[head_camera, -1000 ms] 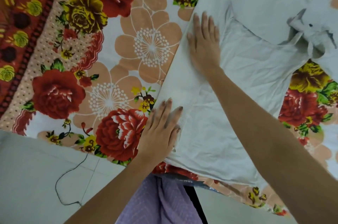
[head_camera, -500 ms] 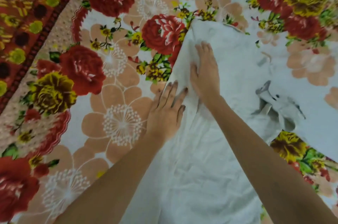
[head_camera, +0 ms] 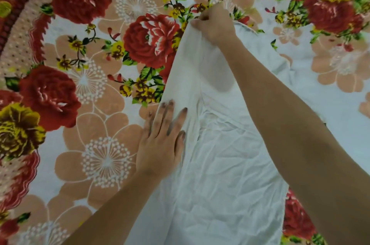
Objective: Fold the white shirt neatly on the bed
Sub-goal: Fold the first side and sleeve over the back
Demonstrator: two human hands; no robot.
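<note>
Floral bedding fills my feed: a sheet (head_camera: 100,144) printed with red roses, yellow blooms and peach flowers on a pale ground. On it lies the white shirt (head_camera: 220,174), wrinkled, running from the bottom edge of my view up toward the middle and narrowing to a point at its far end.

I see the right hand (head_camera: 214,24) at that far point, fingers curled and pinching the cloth, which draws into long creases below the grip. Its forearm crosses above the shirt's right side.

The left hand (head_camera: 162,140) lies flat with straight, spread fingers, pressing on the shirt's left edge, its outer side over the sheet.

At the far left of the bed runs a dark red border band (head_camera: 8,30), beside a dotted strip.
</note>
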